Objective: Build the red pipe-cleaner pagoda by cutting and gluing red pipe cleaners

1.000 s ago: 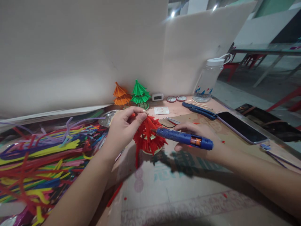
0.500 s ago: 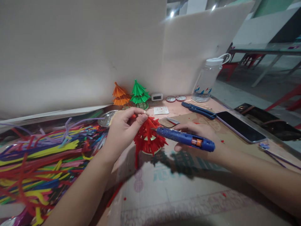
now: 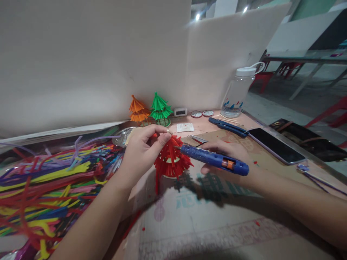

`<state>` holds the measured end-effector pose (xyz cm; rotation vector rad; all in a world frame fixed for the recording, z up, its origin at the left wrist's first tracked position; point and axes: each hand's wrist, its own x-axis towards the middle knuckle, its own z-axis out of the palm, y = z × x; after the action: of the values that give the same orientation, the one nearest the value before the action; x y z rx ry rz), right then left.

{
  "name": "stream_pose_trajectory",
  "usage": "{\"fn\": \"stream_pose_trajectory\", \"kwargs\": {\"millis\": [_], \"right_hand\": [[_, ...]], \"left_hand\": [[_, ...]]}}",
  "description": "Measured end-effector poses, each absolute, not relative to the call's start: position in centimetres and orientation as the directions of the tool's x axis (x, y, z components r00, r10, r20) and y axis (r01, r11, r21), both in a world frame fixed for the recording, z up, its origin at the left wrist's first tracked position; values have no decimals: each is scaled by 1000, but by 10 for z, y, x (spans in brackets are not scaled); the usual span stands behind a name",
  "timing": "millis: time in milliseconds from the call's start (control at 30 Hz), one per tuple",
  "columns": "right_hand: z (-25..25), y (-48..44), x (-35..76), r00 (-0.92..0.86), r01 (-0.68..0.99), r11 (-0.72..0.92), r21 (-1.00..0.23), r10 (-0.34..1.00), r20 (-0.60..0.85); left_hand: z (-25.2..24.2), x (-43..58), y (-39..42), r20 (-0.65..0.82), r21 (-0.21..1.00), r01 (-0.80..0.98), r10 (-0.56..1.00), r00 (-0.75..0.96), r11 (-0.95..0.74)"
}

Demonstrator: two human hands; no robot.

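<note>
Low over the board, a red pipe-cleaner tree with drooping fringed tiers is pinched near its pale top by my left hand, fingers closed. My right hand is wrapped around a blue hot glue gun, seen from above with an orange part showing in its slot. The nozzle points left at the tree's upper tier; whether it touches the red strands I cannot tell. My right fingers are partly hidden behind the glue gun.
Loose colourful pipe cleaners fill the left side. At the back stand an orange tree, a green tree and a small digital display. A water bottle, blue cutter and phone line the right.
The view has shifted very slightly. Both hands, the red tree and the glue gun keep almost the same places, with the nozzle still at the upper tier.
</note>
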<state>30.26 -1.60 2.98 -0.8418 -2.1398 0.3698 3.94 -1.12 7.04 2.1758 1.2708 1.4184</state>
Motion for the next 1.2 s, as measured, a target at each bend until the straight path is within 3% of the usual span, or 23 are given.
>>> {"fn": "stream_pose_trajectory", "kwargs": {"millis": [333,667,1200], "right_hand": [[35,-17,302,-464,469,751,-465,658,593],[33,-18,302,-488,463,709,-532,705,515],[36,-17,301,-452,443,721,-533,693,562]], "left_hand": [[70,38,-11,617,603,549,775,139,-579],[70,36,-9,580,651,552,811,79,-520],[73,39,-11,591,638,571,804,66,-516]]}}
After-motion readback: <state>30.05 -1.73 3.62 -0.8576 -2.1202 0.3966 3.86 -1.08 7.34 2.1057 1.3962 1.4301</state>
